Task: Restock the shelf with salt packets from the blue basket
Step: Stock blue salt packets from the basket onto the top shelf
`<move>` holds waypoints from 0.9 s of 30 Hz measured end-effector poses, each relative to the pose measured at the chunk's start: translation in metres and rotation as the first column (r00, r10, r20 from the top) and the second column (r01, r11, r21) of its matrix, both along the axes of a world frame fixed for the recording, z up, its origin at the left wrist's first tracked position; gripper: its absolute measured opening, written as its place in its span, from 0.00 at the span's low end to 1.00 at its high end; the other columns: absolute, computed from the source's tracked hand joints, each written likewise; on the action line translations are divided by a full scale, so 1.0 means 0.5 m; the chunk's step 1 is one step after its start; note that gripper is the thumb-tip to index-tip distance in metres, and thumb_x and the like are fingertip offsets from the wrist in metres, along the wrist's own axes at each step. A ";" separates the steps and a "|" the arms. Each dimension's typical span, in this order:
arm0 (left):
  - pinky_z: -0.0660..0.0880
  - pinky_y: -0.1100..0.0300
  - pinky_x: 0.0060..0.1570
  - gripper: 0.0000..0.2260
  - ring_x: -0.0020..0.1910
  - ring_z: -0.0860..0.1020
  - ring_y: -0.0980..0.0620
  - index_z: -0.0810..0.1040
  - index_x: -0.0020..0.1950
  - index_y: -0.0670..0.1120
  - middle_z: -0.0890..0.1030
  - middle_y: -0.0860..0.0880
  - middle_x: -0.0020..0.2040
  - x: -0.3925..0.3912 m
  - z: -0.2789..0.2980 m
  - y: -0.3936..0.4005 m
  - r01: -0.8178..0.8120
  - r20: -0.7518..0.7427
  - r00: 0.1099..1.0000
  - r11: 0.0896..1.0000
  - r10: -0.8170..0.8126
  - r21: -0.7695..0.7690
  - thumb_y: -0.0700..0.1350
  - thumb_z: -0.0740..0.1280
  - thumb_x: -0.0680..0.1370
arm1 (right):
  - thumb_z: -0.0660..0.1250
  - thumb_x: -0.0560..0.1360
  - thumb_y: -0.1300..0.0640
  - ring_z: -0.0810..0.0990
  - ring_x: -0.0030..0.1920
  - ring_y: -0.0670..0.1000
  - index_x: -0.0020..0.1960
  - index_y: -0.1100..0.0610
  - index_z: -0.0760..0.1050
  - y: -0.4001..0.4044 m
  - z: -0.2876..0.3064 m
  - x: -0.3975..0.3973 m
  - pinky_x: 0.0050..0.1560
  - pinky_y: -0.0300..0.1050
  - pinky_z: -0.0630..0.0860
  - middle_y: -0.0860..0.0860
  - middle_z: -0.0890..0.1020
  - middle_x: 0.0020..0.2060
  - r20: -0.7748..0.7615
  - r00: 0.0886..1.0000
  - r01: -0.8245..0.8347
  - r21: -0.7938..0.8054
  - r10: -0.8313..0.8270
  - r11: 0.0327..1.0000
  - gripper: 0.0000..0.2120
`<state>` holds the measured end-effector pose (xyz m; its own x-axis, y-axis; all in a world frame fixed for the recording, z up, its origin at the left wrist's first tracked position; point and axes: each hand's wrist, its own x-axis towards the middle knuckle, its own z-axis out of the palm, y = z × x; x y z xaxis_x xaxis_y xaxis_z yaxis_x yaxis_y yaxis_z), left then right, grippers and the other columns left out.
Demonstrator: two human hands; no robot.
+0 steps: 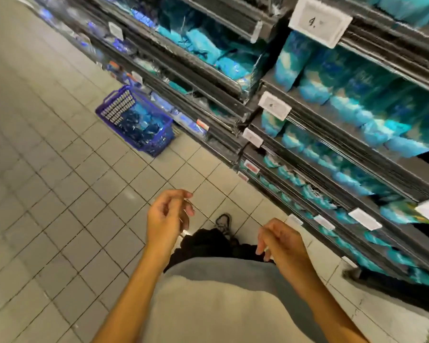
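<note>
Standing in the aisle with both hands empty: left hand [167,216] and right hand [280,240] hang apart in front of the body, fingers loosely curled, gripping nothing. Blue basket [136,121] sits on the tiled floor [60,194] well ahead, just beside the foot of the shelf [332,134], well apart from both hands.

Progress, as judged: shelf tiers on the right look largely filled with turquoise-and-white salt packets [352,95]; a dark gap shows at the far right edge of one tier, though blur prevents saying whether it is an empty slot. Basket not emptied, so restocking is unfinished; the step in hand appears to be walking to the basket for more.

Containers: basket holds a jumbled heap of dark blue, glossy packets, roughly filling its lower part; count cannot be told. White price tags [274,105] clipped along shelf rails. One shoe [223,222] visible below, between the hands
</note>
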<state>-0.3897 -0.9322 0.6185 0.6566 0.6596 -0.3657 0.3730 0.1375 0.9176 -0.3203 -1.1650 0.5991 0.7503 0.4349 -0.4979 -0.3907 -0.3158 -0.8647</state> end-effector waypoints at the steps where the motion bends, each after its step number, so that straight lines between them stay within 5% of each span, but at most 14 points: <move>1: 0.67 0.66 0.23 0.12 0.25 0.72 0.54 0.82 0.48 0.47 0.80 0.50 0.33 -0.020 -0.004 0.002 -0.033 -0.006 0.999 0.999 0.033 0.001 0.43 0.59 0.85 | 0.63 0.82 0.60 0.76 0.32 0.48 0.40 0.63 0.72 0.014 -0.007 -0.001 0.35 0.42 0.73 0.61 0.79 0.33 -0.003 0.999 -0.042 -0.016 0.042 0.999 0.13; 8: 0.67 0.65 0.23 0.12 0.24 0.70 0.52 0.81 0.48 0.41 0.79 0.48 0.31 -0.127 -0.044 0.023 -0.198 -0.065 0.979 0.979 0.194 -0.053 0.41 0.60 0.85 | 0.63 0.82 0.64 0.77 0.29 0.46 0.38 0.60 0.73 0.168 -0.040 -0.004 0.32 0.42 0.75 0.53 0.80 0.29 0.039 0.963 -0.264 -0.031 0.266 0.964 0.13; 15: 0.65 0.67 0.22 0.12 0.23 0.70 0.53 0.82 0.45 0.43 0.79 0.46 0.31 -0.227 -0.075 0.129 -0.458 -0.081 0.888 0.886 0.453 -0.073 0.43 0.62 0.84 | 0.64 0.81 0.65 0.76 0.33 0.52 0.39 0.67 0.70 0.410 -0.009 0.030 0.31 0.43 0.71 0.53 0.77 0.30 0.063 0.925 -0.378 0.077 0.374 0.922 0.13; 27: 0.65 0.64 0.22 0.12 0.26 0.73 0.53 0.82 0.50 0.42 0.80 0.47 0.34 -0.292 -0.087 0.570 -0.553 -0.123 0.831 0.830 0.542 -0.078 0.43 0.60 0.85 | 0.63 0.82 0.66 0.79 0.36 0.52 0.46 0.68 0.74 0.831 0.001 0.020 0.33 0.45 0.73 0.55 0.80 0.36 0.093 0.862 -0.506 0.074 0.499 0.860 0.07</move>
<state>-0.5357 -0.6470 0.5749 0.1592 0.8544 -0.4946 0.2890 0.4387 0.8509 -0.3105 -0.7497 0.5995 0.4480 0.8033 -0.3924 -0.1398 -0.3706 -0.9182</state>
